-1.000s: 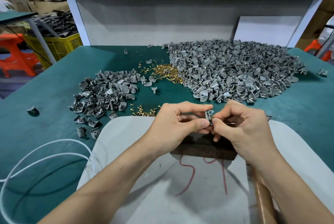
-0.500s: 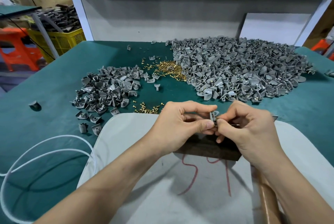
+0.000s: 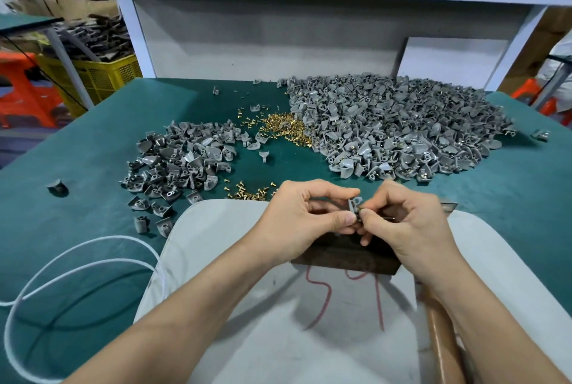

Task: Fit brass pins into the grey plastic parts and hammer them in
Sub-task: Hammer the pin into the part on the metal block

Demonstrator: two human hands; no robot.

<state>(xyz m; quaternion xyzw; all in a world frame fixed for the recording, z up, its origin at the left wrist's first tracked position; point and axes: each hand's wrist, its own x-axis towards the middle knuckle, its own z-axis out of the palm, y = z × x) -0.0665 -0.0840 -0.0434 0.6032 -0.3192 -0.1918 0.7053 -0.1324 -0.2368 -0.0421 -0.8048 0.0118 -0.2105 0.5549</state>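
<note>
Together both hands, left [image 3: 305,216] and right [image 3: 408,222], pinch one grey plastic part [image 3: 354,204] between fingertips.

Only two hands and their forearms [image 3: 192,315] show of the person. The left hand [image 3: 305,216] and the right hand [image 3: 408,222] are bare, with nothing worn on fingers or wrists, and both forearms are uncovered all the way to the lower edge of view, below the dark block [image 3: 346,259]. The arms are slender at the wrist and look broader toward the elbow, stretched by the wide lens. The left thumbnail [image 3: 350,218], just above the dark block, is cut short and plain. Knuckles and faint tendon lines ridge the back of the right hand.
</note>
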